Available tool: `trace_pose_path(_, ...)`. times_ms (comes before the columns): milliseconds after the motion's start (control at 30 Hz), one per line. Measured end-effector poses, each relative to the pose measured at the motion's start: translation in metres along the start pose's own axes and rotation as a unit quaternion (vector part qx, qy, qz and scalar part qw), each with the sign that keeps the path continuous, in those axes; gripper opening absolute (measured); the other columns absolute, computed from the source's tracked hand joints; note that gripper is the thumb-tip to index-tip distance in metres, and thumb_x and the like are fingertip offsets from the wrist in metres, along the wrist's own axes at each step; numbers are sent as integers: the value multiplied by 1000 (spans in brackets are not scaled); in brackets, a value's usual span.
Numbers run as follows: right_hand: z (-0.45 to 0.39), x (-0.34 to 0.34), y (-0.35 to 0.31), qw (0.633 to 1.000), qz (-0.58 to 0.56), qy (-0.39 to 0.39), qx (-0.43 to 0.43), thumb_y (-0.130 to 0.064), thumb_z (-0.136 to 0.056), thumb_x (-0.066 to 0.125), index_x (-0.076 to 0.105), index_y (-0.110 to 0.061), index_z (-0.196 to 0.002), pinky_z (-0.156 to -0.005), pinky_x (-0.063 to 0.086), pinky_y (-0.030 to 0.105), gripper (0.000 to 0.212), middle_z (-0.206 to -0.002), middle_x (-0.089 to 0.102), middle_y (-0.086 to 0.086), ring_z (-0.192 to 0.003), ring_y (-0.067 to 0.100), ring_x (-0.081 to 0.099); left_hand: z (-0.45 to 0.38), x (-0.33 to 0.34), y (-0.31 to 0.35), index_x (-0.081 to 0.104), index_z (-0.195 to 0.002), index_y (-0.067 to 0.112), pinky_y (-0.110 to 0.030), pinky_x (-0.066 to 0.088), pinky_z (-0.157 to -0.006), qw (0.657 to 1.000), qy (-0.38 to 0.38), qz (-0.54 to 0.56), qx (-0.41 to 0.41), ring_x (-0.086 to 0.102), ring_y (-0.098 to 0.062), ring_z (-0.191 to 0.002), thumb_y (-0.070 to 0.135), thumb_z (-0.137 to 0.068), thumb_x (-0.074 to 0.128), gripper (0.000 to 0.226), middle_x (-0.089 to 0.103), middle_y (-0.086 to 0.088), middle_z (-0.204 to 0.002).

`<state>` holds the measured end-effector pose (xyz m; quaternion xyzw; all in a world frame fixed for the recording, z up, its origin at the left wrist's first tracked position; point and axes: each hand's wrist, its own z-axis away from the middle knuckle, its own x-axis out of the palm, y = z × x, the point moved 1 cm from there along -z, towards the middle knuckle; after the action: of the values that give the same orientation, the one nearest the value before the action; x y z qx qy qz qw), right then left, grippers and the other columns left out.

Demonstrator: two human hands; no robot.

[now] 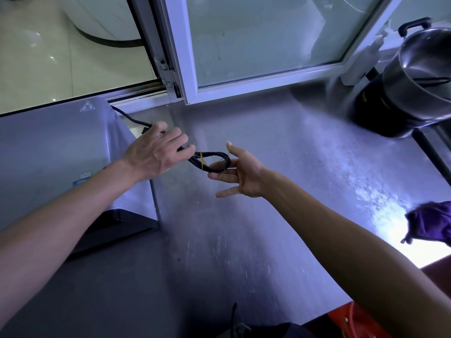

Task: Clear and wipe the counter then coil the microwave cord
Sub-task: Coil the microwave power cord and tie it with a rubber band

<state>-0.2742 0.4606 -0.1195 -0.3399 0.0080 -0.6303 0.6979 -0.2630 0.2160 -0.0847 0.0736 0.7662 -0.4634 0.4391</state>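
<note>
Cord [214,164] folded into short bundle, mid-air above worktop [268,203], just at 3 o'clock of microwave [56,152]. Left hand [156,154] grip clamps bundle's 9 o'clock end. Right hand [240,172] fingers spread, stretching rubber band [203,161] around loop. Best: keep strands pinched flat, band taut, double-wrap at middle. Purple cloth [429,223] idle at 4 o'clock.

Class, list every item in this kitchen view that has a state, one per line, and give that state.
cord: folded in a loop, banded
rubber band: stretched round cord
left hand: gripping cord
right hand: fingers spread, pulling band
window: swung open
pot: tilted
cloth: crumpled on counter
</note>
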Motion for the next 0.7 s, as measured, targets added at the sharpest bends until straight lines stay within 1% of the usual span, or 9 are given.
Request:
trace_pose_path(67,0,-1,0,1000,7,-12,2,-65,-92,52,81,-5,-82,-69,57,59,68,-101,76,14,-101,21,74,2,2,-2,57,-103,16,-40,37,-75,1000,10,15,-9,45,-26,-71,-12,-82,44,37,42,-4,-79)
trace_pose_path(167,2,-6,-3,999,27,-37,11,-68,-89,53,81,-4,-88,-72,57,59,70,-109,74,16,-105,21,73,3,5,-3,57,-106,16,-41,34,-77,999,19,36,-11,45,-25,-72,-15,-79,45,43,44,-3,-80)
trace_pose_path(267,3,-7,-4,997,59,-49,20,-70,-88,53,80,-3,-91,-73,56,60,72,-113,73,18,-108,23,71,3,5,-1,57,-105,16,-40,33,-77,999,19,26,1,44,-24,-70,-16,-79,42,44,42,-3,-79)
trace_pose_path(400,2,-3,-1,998,54,-26,12,-70,-88,54,74,0,-102,-71,57,60,74,-111,74,16,-106,23,72,1,5,1,56,-105,16,-40,34,-75,1000,8,-10,7,44,-26,-71,-14,-81,39,42,42,-4,-79)
trace_pose_path(533,1,1,2,999,39,-9,10,-64,-92,54,76,-1,-94,-68,58,59,67,-103,76,15,-102,23,74,-1,4,7,57,-106,16,-40,34,-76,999,-19,-38,13,46,-26,-74,-10,-81,43,39,45,-4,-81)
trace_pose_path(633,0,6,0,1000,26,18,-1,-65,-92,54,72,-1,-98,-66,58,58,67,-98,75,14,-98,23,74,-5,4,9,58,-103,16,-38,32,-75,998,-42,-47,2,47,-25,-75,-9,-80,46,36,44,-3,-80)
trace_pose_path(700,1,6,-1,1000,13,26,-6,-66,-92,54,71,-1,-100,-66,59,57,68,-101,76,14,-98,22,74,-7,5,9,58,-103,16,-39,31,-76,997,-52,-49,-6,48,-25,-76,-9,-80,48,36,46,-3,-80)
